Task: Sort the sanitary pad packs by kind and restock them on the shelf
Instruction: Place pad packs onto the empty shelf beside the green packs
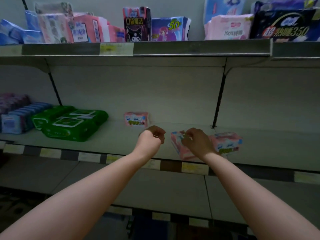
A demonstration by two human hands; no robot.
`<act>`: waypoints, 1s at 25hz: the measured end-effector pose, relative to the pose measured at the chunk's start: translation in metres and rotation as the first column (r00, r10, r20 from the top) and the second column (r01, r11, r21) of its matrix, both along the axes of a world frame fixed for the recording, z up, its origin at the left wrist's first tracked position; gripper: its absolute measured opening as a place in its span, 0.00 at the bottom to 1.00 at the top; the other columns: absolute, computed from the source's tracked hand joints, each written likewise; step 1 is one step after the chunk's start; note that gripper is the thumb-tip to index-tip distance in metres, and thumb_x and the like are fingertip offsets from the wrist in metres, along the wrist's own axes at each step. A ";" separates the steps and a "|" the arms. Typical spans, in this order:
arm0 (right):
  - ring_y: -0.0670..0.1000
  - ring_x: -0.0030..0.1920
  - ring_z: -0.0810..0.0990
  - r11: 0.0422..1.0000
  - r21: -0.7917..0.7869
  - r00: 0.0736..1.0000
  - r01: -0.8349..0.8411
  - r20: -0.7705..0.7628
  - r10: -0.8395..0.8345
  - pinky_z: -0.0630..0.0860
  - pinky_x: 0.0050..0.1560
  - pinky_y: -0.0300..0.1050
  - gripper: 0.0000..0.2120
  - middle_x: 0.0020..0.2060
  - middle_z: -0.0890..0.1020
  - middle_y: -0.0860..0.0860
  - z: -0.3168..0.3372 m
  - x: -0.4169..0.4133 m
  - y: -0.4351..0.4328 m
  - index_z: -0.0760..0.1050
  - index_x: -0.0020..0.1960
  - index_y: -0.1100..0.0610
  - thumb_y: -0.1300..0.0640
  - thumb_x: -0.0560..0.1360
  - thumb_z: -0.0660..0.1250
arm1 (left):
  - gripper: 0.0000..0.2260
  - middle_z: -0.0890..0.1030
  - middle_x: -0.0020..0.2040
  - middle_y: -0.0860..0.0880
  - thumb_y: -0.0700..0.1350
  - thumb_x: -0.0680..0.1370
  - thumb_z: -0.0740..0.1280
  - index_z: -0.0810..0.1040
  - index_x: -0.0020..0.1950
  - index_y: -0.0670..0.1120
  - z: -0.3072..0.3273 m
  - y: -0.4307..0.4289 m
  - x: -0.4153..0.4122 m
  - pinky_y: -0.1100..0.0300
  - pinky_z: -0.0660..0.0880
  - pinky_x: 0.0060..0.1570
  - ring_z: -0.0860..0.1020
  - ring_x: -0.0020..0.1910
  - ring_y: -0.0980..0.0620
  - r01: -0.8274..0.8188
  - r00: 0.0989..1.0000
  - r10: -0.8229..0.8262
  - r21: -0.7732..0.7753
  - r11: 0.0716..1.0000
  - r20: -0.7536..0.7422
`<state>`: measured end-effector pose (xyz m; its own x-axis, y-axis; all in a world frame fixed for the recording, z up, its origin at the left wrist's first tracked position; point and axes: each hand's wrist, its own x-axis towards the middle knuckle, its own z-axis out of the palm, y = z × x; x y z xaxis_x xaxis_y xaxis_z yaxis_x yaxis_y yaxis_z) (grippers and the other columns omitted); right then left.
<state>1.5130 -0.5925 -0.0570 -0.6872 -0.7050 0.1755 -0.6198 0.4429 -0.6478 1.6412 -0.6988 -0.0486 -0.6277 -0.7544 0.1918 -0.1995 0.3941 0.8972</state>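
Note:
Three pink sanitary pad packs are on the middle shelf [173, 116]. One pink pack [136, 119] stands upright near the back wall. A second pink pack [177, 147] leans tilted near the front edge, and my right hand [197, 142] pinches its upper edge with curled fingers. The third pink pack [227, 142] lies just right of that hand, touching or nearly touching it. My left hand [153, 135] hovers in front of the upright pack with its fingers curled in and nothing in it.
Green wipe packs [69, 124] and blue packs [15, 119] fill the shelf's left end. The top shelf [155, 48] carries mixed pink, blue and dark packs, among them a black box [136, 24]. Price labels [194, 168] line the front rail.

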 end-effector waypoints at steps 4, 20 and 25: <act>0.58 0.63 0.68 0.964 0.257 0.996 0.066 -0.076 -0.048 0.68 0.57 0.46 0.36 0.63 0.66 0.59 -0.027 -0.018 -0.030 0.59 0.70 0.59 0.46 0.71 0.70 | 0.07 0.78 0.45 0.47 0.36 0.76 0.62 0.78 0.50 0.43 -0.019 -0.023 -0.021 0.54 0.75 0.52 0.78 0.47 0.46 0.037 0.998 -0.038 0.013 0.999 0.057; 0.50 0.63 0.71 0.940 -0.280 0.981 -0.196 -0.062 0.186 0.75 0.61 0.51 0.48 0.58 0.66 0.40 0.013 -0.027 -0.018 0.52 0.70 0.39 0.54 0.60 0.78 | 0.18 0.82 0.43 0.48 0.60 0.75 0.62 0.79 0.48 0.47 0.006 -0.079 -0.043 0.55 0.77 0.49 0.79 0.47 0.50 0.353 0.930 -0.334 0.635 0.687 -0.156; 0.50 0.66 0.70 0.893 -0.335 0.954 -0.299 -0.081 0.289 0.73 0.63 0.53 0.44 0.62 0.65 0.43 0.019 -0.018 0.013 0.58 0.64 0.33 0.48 0.56 0.79 | 0.07 0.84 0.43 0.48 0.45 0.76 0.65 0.79 0.49 0.44 0.006 -0.043 -0.030 0.59 0.78 0.48 0.81 0.45 0.51 0.484 0.874 -0.346 0.569 0.664 -0.340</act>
